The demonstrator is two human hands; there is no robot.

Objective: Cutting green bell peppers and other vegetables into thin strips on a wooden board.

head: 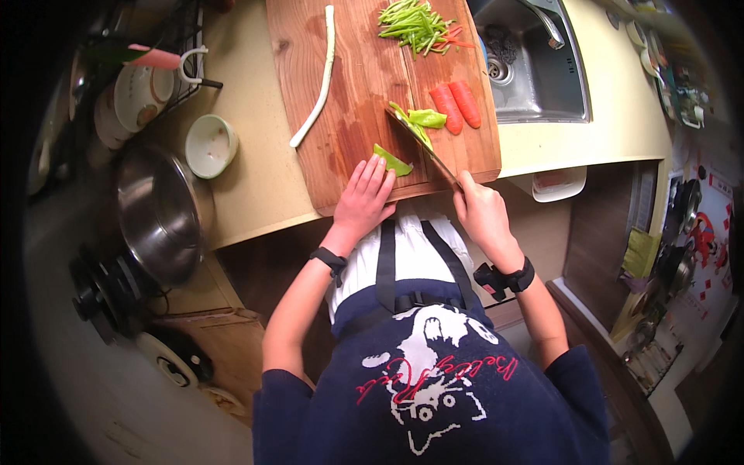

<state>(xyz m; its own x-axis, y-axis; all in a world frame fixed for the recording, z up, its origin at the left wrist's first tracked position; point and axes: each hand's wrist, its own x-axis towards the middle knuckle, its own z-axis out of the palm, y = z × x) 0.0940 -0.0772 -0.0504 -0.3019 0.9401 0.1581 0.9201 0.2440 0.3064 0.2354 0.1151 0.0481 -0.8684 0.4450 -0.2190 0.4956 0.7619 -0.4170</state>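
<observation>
My right hand (481,212) is closed around the handle of a kitchen knife (427,146), its blade angled up and left over the wooden cutting board (372,70). Pieces of green pepper (427,118) lie against and beside the blade. My left hand (366,192) rests at the board's near edge, fingertips on another green pepper piece (393,160). Two carrot pieces (456,107) lie right of the knife. Farther back are a pile of green pepper strips (415,26) and some red strips (459,39). A long white scallion stalk (325,75) lies on the left.
A steel sink (546,75) with a faucet (546,26) adjoins the board on the right. At left stand a small bowl (211,146), a large steel pot (163,215) and a dish rack (189,75) with bowls. A white container (559,183) sits below the counter edge at right.
</observation>
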